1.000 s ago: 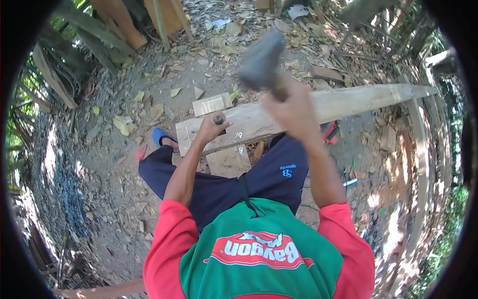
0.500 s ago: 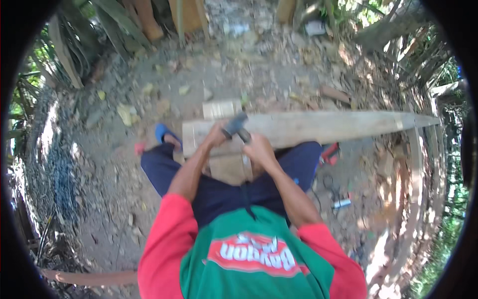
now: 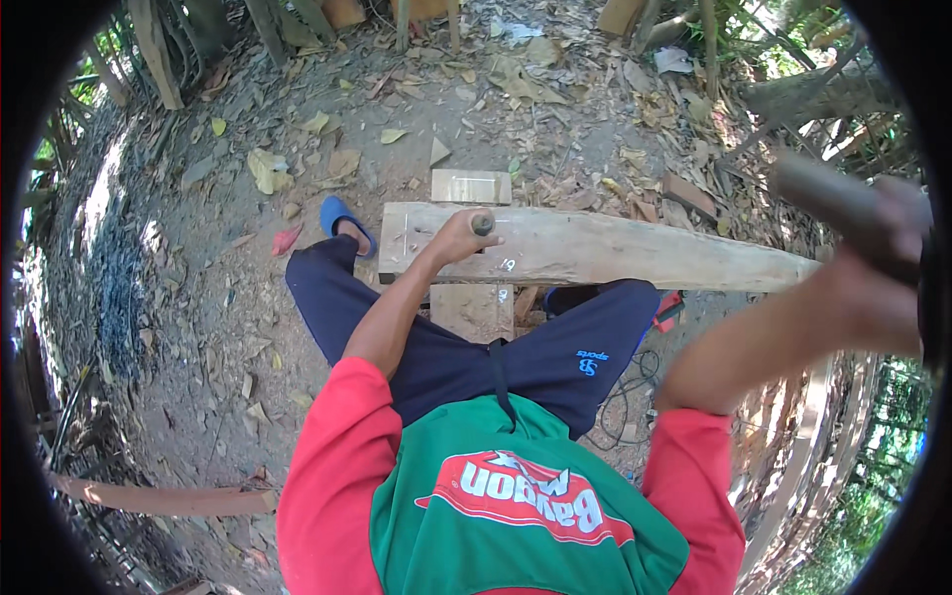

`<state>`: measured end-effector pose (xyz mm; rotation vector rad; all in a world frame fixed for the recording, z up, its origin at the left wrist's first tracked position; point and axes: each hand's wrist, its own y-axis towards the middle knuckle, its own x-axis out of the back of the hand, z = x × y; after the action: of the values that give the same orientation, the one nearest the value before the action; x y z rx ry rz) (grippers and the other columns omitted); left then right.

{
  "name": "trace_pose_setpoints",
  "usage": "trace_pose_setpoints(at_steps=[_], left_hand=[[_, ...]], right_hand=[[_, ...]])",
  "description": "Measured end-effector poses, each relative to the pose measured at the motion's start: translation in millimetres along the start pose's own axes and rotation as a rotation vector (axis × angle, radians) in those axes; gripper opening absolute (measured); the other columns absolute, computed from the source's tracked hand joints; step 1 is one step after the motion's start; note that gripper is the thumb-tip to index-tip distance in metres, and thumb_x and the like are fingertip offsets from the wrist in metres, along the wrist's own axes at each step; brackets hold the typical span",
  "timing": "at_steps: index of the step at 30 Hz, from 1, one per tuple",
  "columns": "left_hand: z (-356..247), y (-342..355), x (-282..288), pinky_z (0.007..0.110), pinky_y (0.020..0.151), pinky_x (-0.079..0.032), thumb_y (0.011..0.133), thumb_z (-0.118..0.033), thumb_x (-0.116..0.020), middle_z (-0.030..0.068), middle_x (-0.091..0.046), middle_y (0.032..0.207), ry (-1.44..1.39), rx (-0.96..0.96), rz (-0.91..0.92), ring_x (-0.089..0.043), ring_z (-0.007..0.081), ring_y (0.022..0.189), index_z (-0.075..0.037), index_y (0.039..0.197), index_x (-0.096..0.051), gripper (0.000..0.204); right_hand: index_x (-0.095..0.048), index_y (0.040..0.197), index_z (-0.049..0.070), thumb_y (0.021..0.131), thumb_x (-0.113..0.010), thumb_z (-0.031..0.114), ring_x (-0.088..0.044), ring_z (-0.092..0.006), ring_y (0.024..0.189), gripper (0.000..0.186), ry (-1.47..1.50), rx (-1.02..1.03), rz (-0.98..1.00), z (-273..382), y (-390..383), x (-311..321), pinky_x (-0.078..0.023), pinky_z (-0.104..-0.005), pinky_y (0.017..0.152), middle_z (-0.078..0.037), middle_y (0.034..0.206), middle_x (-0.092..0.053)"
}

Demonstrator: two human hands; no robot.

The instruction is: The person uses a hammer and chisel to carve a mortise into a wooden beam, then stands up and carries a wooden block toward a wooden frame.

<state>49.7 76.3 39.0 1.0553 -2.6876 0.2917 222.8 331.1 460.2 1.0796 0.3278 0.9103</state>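
Observation:
My left hand [image 3: 456,238] is closed around an upright chisel [image 3: 483,224] on a thick wooden plank [image 3: 605,243]. The round butt of its handle shows above the fist; its blade is hidden. White marks and a few small shallow cuts show on the plank's left end. Raised at the far right, my right hand [image 3: 888,283] is closed on a hammer [image 3: 828,198], both blurred and partly cut off by the picture's edge. The hammer is well apart from the chisel.
The plank lies across wooden blocks [image 3: 471,186], between my spread legs and the leaf-strewn ground. A red-and-black tool [image 3: 668,311] lies beside my right knee, with a dark cable [image 3: 627,397] nearby. Posts and branches [image 3: 823,104] stand around the edges.
My right hand has swung the hammer from beside the chisel up to the far right. My left hand stays on the plank, holding the chisel. The view has shifted slightly.

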Motion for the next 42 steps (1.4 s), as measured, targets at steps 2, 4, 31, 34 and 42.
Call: trace_pose_setpoints(at_steps=[2,4,31,34,42], left_hand=[[3.3,5.4,-2.2,0.032,0.066,-0.045,0.079,-0.017,-0.079,0.0048,-0.057,0.072,0.04,-0.012,0.015,-0.052,0.0147,0.068,-0.003,0.079,-0.057,0.026],[-9.4,11.1,-15.7,0.032,0.069,-0.047,0.079,-0.015,-0.077,0.0057,-0.06,0.074,-0.201,-0.102,-0.02,-0.056,0.0154,0.072,-0.003,0.082,-0.058,0.022],[-140.9,60.6,93.5,0.028,0.062,-0.049,0.087,-0.013,-0.067,0.0061,-0.061,0.071,-0.619,-0.35,-0.538,-0.058,0.0132,0.061,-0.002,0.087,-0.055,0.016],[-168.1,60.5,106.2,0.029,0.063,-0.05,0.087,-0.018,-0.068,0.006,-0.062,0.073,-0.458,-0.398,-0.542,-0.059,0.014,0.06,-0.001,0.089,-0.056,0.021],[-115.0,34.7,67.8,0.024,0.061,-0.043,0.084,-0.024,-0.075,-0.0023,-0.057,0.071,-0.468,0.036,-0.392,-0.054,0.0089,0.065,-0.008,0.086,-0.062,0.02]], right_hand=[[-0.058,0.088,0.002,0.089,-0.055,0.034,-0.061,-0.0338,0.087,0.032,-0.216,-0.449,0.043,-47.7,-130.3,-84.2,-0.051,-0.0416,0.078,-0.021,0.091,-0.062],[-0.062,0.098,-0.002,0.085,-0.064,0.037,-0.062,-0.0426,0.095,0.041,-0.324,-0.908,0.4,-93.4,-257.5,-157.1,-0.05,-0.046,0.081,-0.028,0.1,-0.063],[-0.054,0.094,-0.008,0.08,-0.063,0.015,-0.067,-0.0272,0.056,0.028,-0.188,-1.732,0.506,-127.2,-376.2,-124.0,-0.053,-0.0403,0.057,-0.019,0.067,-0.064],[-0.054,0.095,-0.008,0.08,-0.063,0.014,-0.067,-0.0271,0.056,0.028,-0.195,-1.699,0.493,-135.4,-386.6,-120.4,-0.053,-0.0403,0.057,-0.019,0.067,-0.064],[-0.053,0.094,-0.002,0.08,-0.06,0.009,-0.06,-0.016,0.049,0.02,-0.151,-1.658,0.456,-133.1,-399.0,-126.4,-0.048,-0.0336,0.046,-0.008,0.062,-0.057]])
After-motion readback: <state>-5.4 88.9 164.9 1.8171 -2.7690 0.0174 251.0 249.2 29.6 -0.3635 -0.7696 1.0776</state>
